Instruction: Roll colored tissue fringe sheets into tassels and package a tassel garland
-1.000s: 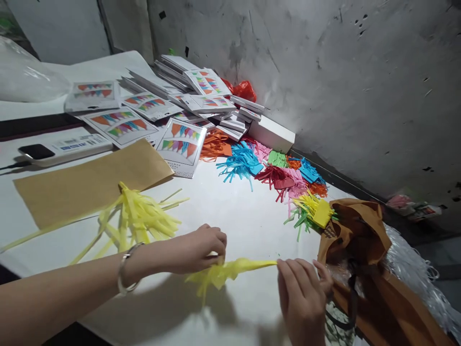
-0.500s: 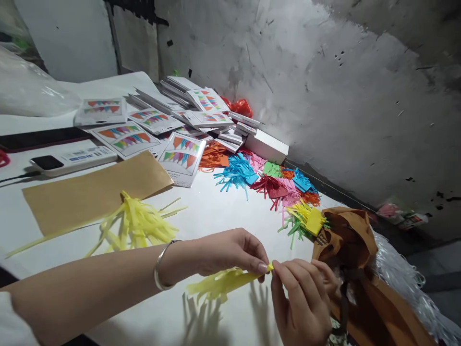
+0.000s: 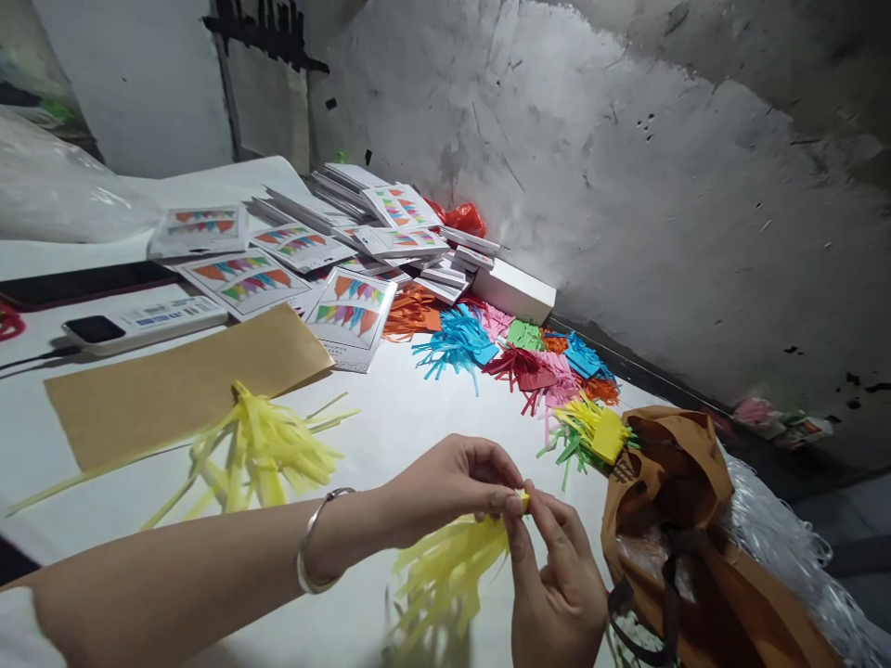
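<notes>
Above the white table, my left hand (image 3: pixel 452 487) pinches the top end of a yellow paper tassel (image 3: pixel 449 571), whose fringe hangs down behind my fingers. My right hand (image 3: pixel 561 575) meets it there, thumb and forefinger closed on the same small yellow tip. Exactly how the tip sits between the fingers is partly hidden. A second yellow tassel (image 3: pixel 268 445) lies spread out left of my hands, partly over a brown paper sheet (image 3: pixel 167 385). A silver bangle (image 3: pixel 310 543) circles my left wrist.
Packs with bunting pictures (image 3: pixel 352 311) are heaped at the back. Bundles of coloured tassel paper (image 3: pixel 459 339) line the wall side. A brown bag (image 3: pixel 696 492) stands right; a phone (image 3: pixel 90 283) and a white device (image 3: pixel 143 325) lie left.
My hands have drawn closer around the tassel's tip, and the right hand has shifted left. The fringe now hangs lower and fans wider. The camera view has tilted slightly.
</notes>
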